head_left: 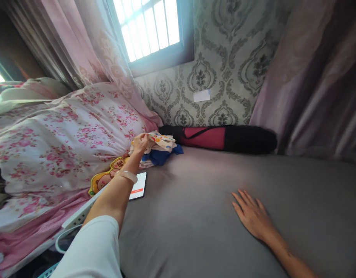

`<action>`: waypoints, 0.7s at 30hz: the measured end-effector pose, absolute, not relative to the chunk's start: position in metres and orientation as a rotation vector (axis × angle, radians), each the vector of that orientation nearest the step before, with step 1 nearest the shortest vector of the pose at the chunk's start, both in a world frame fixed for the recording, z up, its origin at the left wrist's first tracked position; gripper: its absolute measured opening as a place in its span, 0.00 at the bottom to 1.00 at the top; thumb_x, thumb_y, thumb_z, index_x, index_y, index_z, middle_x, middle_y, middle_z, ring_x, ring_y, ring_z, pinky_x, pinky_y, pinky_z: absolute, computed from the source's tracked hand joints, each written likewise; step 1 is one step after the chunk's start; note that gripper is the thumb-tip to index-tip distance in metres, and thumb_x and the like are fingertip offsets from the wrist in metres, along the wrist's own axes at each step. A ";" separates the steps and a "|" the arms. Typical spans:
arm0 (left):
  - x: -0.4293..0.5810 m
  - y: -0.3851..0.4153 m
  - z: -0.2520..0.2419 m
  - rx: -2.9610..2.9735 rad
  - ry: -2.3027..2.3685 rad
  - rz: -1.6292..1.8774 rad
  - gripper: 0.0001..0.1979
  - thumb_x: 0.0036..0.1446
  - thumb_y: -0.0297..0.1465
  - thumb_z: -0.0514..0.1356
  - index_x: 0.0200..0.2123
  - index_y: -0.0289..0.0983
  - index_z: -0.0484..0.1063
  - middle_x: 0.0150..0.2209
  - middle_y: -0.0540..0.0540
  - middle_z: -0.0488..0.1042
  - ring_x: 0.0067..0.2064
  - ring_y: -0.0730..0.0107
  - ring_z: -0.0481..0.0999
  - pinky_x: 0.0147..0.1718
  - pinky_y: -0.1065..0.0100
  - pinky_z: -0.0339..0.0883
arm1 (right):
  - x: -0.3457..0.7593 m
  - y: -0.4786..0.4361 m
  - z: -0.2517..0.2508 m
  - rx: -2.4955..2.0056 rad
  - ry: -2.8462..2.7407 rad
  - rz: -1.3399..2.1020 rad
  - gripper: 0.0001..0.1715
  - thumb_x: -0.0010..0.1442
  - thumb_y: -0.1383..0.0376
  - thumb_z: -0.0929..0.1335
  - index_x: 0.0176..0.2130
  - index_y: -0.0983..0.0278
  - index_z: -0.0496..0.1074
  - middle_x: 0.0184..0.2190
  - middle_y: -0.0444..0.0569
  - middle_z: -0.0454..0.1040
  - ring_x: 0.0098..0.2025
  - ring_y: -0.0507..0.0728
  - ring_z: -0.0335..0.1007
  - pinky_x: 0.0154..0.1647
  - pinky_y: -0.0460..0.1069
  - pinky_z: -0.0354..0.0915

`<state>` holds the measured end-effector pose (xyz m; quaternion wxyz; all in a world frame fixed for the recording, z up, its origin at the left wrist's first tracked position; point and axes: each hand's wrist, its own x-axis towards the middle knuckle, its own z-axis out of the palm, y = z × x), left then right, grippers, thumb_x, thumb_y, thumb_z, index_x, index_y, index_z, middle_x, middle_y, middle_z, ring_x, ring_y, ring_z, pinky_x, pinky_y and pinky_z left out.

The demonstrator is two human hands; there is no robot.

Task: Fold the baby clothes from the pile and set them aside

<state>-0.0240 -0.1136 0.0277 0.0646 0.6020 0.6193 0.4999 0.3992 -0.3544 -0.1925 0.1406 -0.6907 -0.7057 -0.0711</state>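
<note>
My left hand (140,143) reaches to the far side of the grey-covered bed (201,208), its fingers closed on a white garment with a colourful print (163,142). That garment tops a small pile of clothes. Under it a dark blue garment (158,157) shows, with more pale cloth below. My right hand (251,214) lies palm down on the grey sheet, fingers spread, holding nothing. A phone (140,186) with a lit screen lies beside my left forearm, which partly hides it.
A long black and red bag (218,138) lies along the patterned wall. Floral cloth (102,131) covers a bulky heap at left. A yellow cartoon item (104,179) and a white power strip (79,212) are beside my left arm. Curtains (308,85) hang at right.
</note>
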 end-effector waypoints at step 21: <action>0.169 -0.242 0.003 1.859 0.763 1.299 0.18 0.55 0.45 0.59 0.34 0.34 0.73 0.20 0.55 0.61 0.21 0.80 0.55 0.20 0.75 0.48 | 0.402 -0.363 -0.177 -1.805 -1.860 -0.007 0.32 0.66 0.53 0.52 0.61 0.65 0.61 0.60 0.56 0.65 0.62 0.62 0.58 0.63 0.62 0.51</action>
